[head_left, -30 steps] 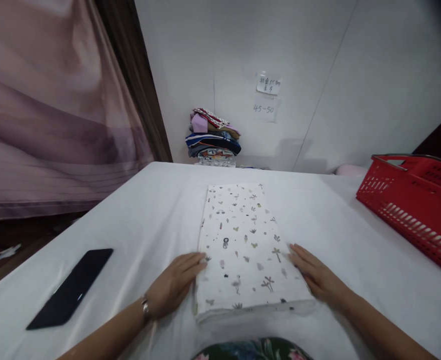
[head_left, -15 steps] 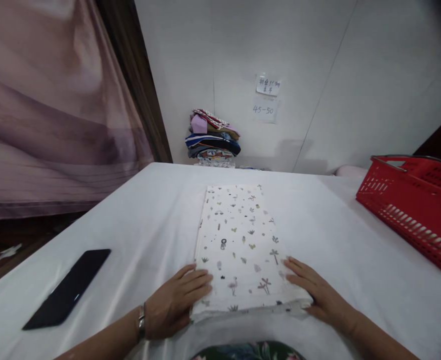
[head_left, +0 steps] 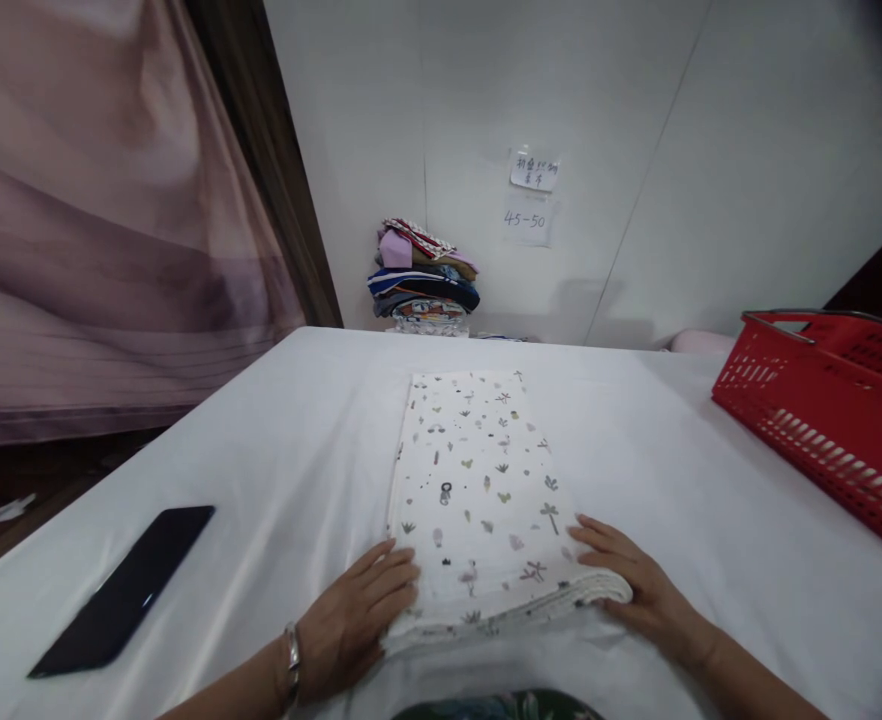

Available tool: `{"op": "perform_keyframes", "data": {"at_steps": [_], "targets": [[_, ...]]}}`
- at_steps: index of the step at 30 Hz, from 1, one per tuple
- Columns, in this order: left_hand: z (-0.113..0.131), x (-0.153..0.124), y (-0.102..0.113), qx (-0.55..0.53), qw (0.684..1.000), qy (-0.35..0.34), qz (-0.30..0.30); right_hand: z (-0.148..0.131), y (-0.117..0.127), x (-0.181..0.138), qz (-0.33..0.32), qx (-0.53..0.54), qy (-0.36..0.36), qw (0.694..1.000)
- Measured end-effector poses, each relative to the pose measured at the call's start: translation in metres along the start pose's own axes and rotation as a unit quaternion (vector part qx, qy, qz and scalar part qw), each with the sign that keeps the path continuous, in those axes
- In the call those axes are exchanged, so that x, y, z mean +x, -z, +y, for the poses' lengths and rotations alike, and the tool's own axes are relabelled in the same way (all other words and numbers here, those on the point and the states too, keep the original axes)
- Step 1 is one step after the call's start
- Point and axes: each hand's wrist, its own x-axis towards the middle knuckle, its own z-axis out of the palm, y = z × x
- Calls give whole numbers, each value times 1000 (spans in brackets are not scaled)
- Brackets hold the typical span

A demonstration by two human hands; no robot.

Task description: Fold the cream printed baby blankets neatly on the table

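Observation:
A white cloth (head_left: 478,480) printed with small palms, flamingos and plants lies folded in a long layered strip, its short end towards me. My left hand (head_left: 358,615) holds its near left corner, fingers on top and the thumb low at the edge. At the near right corner my right hand (head_left: 640,585) grips the stacked layers, which bulge up and curl there. The right thumb is partly hidden by the cloth.
A white-covered table (head_left: 291,430) bears everything here. A dark flat phone-like slab (head_left: 126,590) lies at left, and a red plastic basket (head_left: 823,400) stands at right. Behind the far edge is a pile of folded fabrics (head_left: 424,280); a pink curtain (head_left: 111,200) hangs at left.
The cloth's near right corner has risen and curled, showing more layers, with my right hand at it. My left hand has shifted slightly down along the left edge.

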Motion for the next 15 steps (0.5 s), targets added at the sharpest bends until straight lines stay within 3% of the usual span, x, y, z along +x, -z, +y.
{"op": "perform_keyframes", "data": {"at_steps": [4, 9, 15], "targets": [[-4, -3, 2, 5, 1000, -19, 8, -1, 2, 0, -4, -12, 2, 1000], [-3, -3, 24, -27, 999, -44, -8, -15, 12, 5, -15, -27, 24, 999], [18, 3, 62, -114, 992, 32, 36, -43, 30, 6, -1, -17, 27, 999]]}}
